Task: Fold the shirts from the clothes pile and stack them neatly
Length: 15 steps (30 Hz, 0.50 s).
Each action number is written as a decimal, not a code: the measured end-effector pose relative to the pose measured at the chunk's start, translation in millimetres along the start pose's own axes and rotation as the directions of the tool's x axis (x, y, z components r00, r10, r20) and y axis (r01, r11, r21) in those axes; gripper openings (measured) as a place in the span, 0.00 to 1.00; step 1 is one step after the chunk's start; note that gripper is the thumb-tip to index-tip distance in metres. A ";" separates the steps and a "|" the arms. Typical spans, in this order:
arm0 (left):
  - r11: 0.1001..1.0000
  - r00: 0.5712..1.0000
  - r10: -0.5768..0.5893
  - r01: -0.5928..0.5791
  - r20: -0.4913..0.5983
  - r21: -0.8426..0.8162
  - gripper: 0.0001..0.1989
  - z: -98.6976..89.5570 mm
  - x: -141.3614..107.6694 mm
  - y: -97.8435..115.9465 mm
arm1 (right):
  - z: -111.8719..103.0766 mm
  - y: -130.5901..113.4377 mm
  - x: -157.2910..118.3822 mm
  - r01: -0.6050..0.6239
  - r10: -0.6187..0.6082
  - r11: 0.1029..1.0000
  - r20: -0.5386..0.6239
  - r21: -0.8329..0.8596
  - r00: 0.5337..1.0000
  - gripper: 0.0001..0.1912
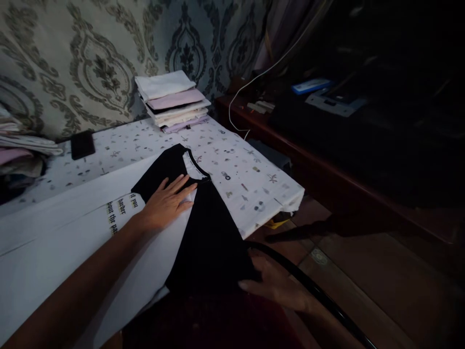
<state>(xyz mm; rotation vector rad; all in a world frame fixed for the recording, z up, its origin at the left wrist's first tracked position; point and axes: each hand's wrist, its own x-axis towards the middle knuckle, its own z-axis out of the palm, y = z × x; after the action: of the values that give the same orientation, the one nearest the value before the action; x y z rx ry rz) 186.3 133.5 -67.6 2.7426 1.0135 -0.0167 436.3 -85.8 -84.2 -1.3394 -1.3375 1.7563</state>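
While shirt [160, 257] lies under left fingers [178, 185], spread flat near collar [196, 166], right fingers [250, 286] pinch black sleeve [214, 242] end.

- Looks like smooth, matt cloth across the white shirt with black sleeves [156, 252].
- Appears flat, dull-printed in the black-and-gold lettering [115, 211] on that cloth.
- Looks like soft, matt cloth throughout the stack of folded white, pink and lilac garments [178, 104].
- Shows smooth, low-sheen sheeting, cloth or plastic, in the white, small-patterned cover [232, 194] over the counter.
- Resembles polished wood along the dark red furniture ledge [319, 174].
- Gleams glossily on the black curved tube [308, 278], metal or plastic unclear.
- Resembles smooth plastic on the thin white cord [247, 85].
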 end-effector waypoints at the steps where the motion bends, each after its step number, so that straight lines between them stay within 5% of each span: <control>1: 1.000 1.000 0.003 -0.003 -0.013 -0.011 0.28 0.2 -0.1 0.2 | -2.8 -10.1 -5.4 0.030 -0.030 0.999 0.024 -0.010 0.999 0.17; 5: 0.982 0.994 -0.012 -0.009 -0.110 -0.188 0.28 -6.3 -24.1 6.6 | -6.4 -43.6 -10.0 0.151 -0.152 0.987 0.022 0.052 0.988 0.13; 9: 0.902 0.989 -0.086 0.024 -0.124 -0.430 0.28 -20.8 -97.8 28.7 | 0.5 -60.2 8.9 0.216 -0.210 0.973 -0.074 0.085 0.975 0.13; 15: 0.948 0.975 -0.200 0.167 -0.099 -0.272 0.43 -5.7 -199.8 67.7 | 15.3 -90.7 47.9 0.233 -0.209 0.937 -0.117 0.261 0.971 0.19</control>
<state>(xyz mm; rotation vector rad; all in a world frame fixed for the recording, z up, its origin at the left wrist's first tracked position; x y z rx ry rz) 77.2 -43.6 -31.5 2.4277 1.2080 0.2458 393.1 -18.5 -18.1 -1.0570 -1.1037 1.6389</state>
